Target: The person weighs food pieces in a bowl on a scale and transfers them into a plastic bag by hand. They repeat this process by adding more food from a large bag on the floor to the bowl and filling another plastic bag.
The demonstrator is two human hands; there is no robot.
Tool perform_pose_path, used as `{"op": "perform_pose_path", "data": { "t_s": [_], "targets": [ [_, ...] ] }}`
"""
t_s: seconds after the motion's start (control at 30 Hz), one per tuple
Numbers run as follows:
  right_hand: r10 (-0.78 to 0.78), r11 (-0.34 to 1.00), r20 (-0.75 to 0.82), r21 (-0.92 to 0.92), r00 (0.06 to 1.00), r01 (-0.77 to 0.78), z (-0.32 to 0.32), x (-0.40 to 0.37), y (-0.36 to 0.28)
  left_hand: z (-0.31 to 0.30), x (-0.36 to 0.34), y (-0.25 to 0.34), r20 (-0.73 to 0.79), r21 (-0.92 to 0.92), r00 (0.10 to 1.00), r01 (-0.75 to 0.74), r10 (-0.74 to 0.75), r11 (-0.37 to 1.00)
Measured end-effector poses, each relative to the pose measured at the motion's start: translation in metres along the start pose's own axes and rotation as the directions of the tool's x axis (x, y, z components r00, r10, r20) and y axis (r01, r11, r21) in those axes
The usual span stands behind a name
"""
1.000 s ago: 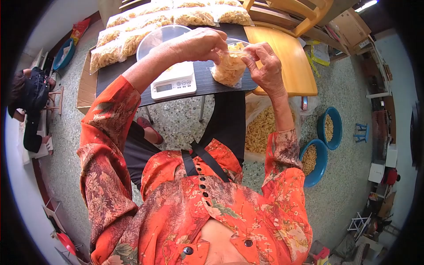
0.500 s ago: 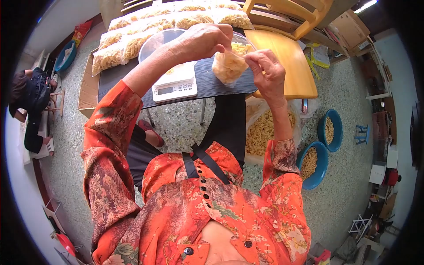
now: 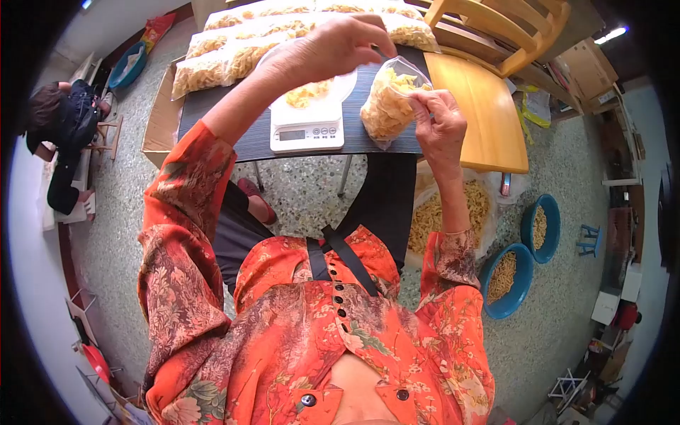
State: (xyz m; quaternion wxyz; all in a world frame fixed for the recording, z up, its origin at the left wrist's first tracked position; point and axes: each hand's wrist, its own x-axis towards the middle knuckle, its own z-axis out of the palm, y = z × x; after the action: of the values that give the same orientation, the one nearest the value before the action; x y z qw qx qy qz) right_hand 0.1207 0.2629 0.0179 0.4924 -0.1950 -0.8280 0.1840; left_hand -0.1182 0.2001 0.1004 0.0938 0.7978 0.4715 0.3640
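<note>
A clear plastic bag (image 3: 386, 108) full of pale yellow, dry-looking pieces stands upright on the dark table, its mouth open. My right hand (image 3: 440, 122) pinches the near right edge of its rim between thumb and fingers. Above the rim's left side, my left hand (image 3: 340, 46) hovers with fingers apart and nothing visible in them. Beneath that hand is a white digital scale (image 3: 306, 136). A clear bowl (image 3: 346, 86) with some of the same pieces (image 3: 308, 93) rests on it, partly covered by my left forearm.
Several filled bags (image 3: 241, 57) lie in rows across the table's back. A wooden chair (image 3: 482, 106) adjoins its right side. On the floor at right are a large bag of pieces (image 3: 453, 212) and two blue basins (image 3: 508, 283). Another person (image 3: 67, 134) sits far left.
My left hand has let go of the bag's rim and opened. The bag's mouth now gapes wider, with my right hand still on it. The whole view has shifted slightly.
</note>
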Motion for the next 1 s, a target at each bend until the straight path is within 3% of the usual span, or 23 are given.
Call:
{"op": "perform_pose_path", "data": {
  "t_s": [0.07,0.1,0.17,0.3,0.37,0.43,0.5,0.63,0.83,0.93,1.0],
  "targets": [
    [0.057,0.998,-0.022,-0.003,0.998,-0.057,-0.001,0.000,-0.003,-0.014,-0.014,-0.022,-0.088,-0.031,0.984,0.152,-0.154,0.988],
    [0.061,0.998,-0.023,0.005,0.998,-0.061,-0.001,-0.001,-0.005,-0.026,-0.025,-0.010,-0.129,0.075,0.960,0.261,-0.250,0.963],
    [0.071,0.997,-0.051,0.014,0.996,-0.070,-0.001,0.004,-0.007,-0.046,-0.041,-0.018,-0.015,0.252,0.902,0.421,-0.432,0.871],
    [0.044,0.999,-0.028,0.013,0.999,-0.044,0.002,0.004,-0.007,-0.038,-0.065,-0.028,0.031,0.274,0.834,0.523,-0.551,0.807],
    [0.039,0.999,-0.023,0.016,0.999,-0.039,0.000,0.001,-0.012,-0.024,-0.072,-0.037,-0.020,0.280,0.847,0.515,-0.531,0.810],
    [0.038,0.999,-0.015,0.016,0.999,-0.038,-0.002,0.000,-0.015,-0.013,-0.069,-0.037,0.035,0.452,0.956,0.245,-0.292,0.858],
    [0.052,0.998,0.000,0.020,0.999,-0.052,-0.005,-0.001,-0.017,-0.004,-0.066,-0.034,0.138,0.558,0.959,0.133,-0.249,0.819],
    [0.041,0.999,0.016,0.019,0.999,-0.042,-0.009,-0.001,-0.020,0.013,-0.069,-0.052,0.101,0.601,0.965,0.134,-0.241,0.788],
    [0.042,0.999,0.021,0.024,0.999,-0.042,-0.009,-0.002,-0.021,0.000,-0.070,-0.052,0.191,0.604,0.890,0.226,-0.414,0.765],
    [0.044,0.999,0.012,0.031,0.999,-0.044,-0.008,-0.003,-0.020,-0.019,-0.067,-0.039,0.012,0.481,0.917,0.343,-0.398,0.807],
    [0.042,0.999,0.014,0.030,0.999,-0.043,-0.008,-0.003,-0.020,-0.030,-0.068,-0.041,0.132,0.408,0.874,0.383,-0.468,0.829]
  ]
}}
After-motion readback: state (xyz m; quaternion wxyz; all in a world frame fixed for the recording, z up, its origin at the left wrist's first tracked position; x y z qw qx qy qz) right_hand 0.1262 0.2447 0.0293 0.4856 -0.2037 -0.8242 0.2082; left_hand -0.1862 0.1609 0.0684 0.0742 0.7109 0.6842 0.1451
